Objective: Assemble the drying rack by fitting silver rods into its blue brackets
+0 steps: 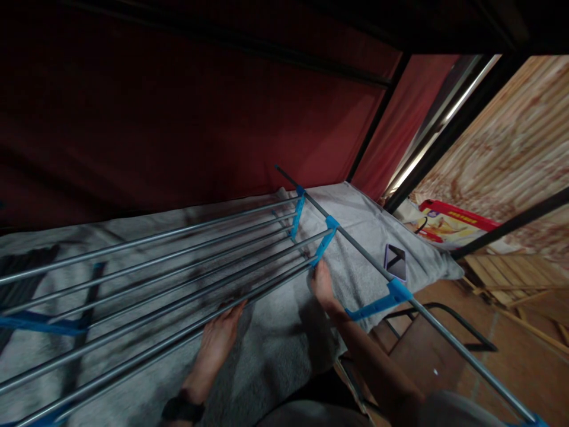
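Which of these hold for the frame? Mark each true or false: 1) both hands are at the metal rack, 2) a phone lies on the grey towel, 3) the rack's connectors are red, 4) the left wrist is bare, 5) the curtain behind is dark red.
1) True: the left hand and right hand both touch the drying rack.
2) True: the phone lies on the grey towel.
3) False: the connectors are blue.
4) False: a dark wristband sits on the left wrist.
5) True: the curtain is dark red.
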A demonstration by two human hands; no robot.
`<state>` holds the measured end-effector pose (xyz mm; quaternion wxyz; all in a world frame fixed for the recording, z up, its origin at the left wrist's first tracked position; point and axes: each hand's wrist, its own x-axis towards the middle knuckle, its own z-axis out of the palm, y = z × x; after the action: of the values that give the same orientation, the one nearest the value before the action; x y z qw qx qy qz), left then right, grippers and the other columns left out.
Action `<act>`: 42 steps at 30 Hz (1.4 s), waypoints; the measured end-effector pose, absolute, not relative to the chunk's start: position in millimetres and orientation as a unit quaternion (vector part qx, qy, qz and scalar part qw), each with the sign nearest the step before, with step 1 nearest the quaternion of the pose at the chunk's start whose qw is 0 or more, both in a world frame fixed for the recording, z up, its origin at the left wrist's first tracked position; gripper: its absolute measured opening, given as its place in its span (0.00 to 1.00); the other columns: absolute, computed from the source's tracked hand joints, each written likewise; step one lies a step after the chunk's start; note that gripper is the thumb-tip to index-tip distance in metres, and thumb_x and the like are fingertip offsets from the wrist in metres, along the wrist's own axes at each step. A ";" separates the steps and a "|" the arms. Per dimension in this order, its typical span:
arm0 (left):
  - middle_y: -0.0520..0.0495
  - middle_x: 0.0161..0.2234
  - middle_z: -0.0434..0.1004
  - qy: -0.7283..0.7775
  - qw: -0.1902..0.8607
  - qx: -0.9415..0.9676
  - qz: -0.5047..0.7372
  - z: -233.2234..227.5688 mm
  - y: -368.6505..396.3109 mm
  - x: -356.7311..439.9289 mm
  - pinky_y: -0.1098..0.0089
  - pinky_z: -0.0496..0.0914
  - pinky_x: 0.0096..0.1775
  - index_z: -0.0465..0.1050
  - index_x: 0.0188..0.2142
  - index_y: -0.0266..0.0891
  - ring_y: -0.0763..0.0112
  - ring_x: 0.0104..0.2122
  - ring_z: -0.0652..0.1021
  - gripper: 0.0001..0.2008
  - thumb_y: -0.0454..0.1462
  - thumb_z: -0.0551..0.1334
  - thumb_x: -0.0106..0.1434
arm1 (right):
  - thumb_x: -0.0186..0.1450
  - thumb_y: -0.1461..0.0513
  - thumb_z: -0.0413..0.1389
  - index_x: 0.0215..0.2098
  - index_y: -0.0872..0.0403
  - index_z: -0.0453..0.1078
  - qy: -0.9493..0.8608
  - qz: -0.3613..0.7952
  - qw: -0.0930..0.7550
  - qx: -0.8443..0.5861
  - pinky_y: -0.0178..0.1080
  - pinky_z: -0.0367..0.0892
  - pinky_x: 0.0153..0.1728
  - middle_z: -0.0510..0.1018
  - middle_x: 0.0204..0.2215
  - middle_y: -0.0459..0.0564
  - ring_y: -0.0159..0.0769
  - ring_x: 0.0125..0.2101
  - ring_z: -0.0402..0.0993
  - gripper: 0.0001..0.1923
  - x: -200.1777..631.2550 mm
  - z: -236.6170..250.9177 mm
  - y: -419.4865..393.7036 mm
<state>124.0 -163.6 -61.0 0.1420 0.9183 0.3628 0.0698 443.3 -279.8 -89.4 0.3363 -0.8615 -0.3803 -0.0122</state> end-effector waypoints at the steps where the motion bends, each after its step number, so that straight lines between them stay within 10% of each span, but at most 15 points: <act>1: 0.41 0.57 0.82 0.361 0.142 0.919 0.069 -61.4 -163.2 123.6 0.55 0.77 0.57 0.76 0.63 0.43 0.55 0.54 0.83 0.26 0.29 0.51 0.72 | 0.59 0.74 0.48 0.61 0.57 0.69 -0.381 -0.017 0.338 -0.861 0.55 0.71 0.59 0.78 0.50 0.61 0.50 0.53 0.74 0.32 443.4 -90.8 -279.5; 42: 0.41 0.61 0.78 0.337 0.126 0.930 0.069 -65.5 -166.6 111.4 0.54 0.74 0.61 0.72 0.66 0.42 0.56 0.58 0.81 0.32 0.23 0.49 0.68 | 0.59 0.70 0.52 0.56 0.58 0.70 -0.361 -0.006 0.388 -0.848 0.58 0.69 0.59 0.78 0.52 0.63 0.56 0.56 0.73 0.26 433.8 -92.4 -275.2</act>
<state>111.4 -166.6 -65.5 0.1263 0.9304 0.3371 0.0693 433.8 -275.2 -92.4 0.3883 -0.8477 -0.3615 -0.0056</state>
